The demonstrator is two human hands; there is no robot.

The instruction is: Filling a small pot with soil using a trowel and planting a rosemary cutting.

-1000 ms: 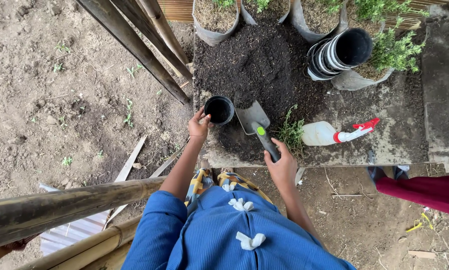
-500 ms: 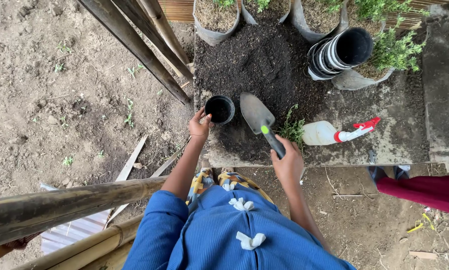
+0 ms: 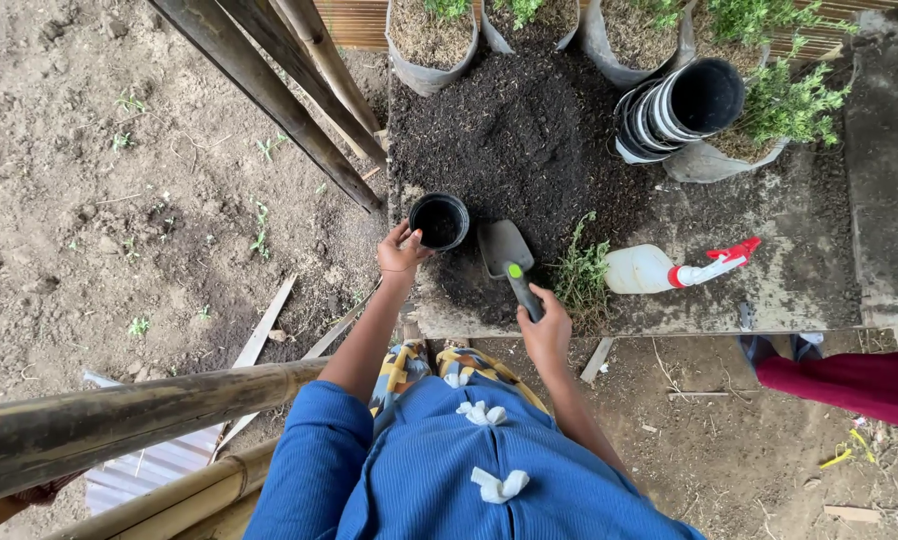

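Head camera looks down on the left hand [image 3: 401, 252] pinching the rim of a small black pot [image 3: 439, 221], steadying it beside the dark soil heap [image 3: 509, 125]. Right hand [image 3: 546, 332] is clenched around the trowel [image 3: 509, 262] handle, blade at the heap's edge. A white spray bottle [image 3: 669, 268] with red trigger lies nearby, below stacked black pots [image 3: 679, 105].

A white spray bottle [image 3: 641, 268] with red trigger lies on the table; it shows no labels.

Soft, even daylight, faint shadows, sharp focus, slight wide-angle bending at the edges.
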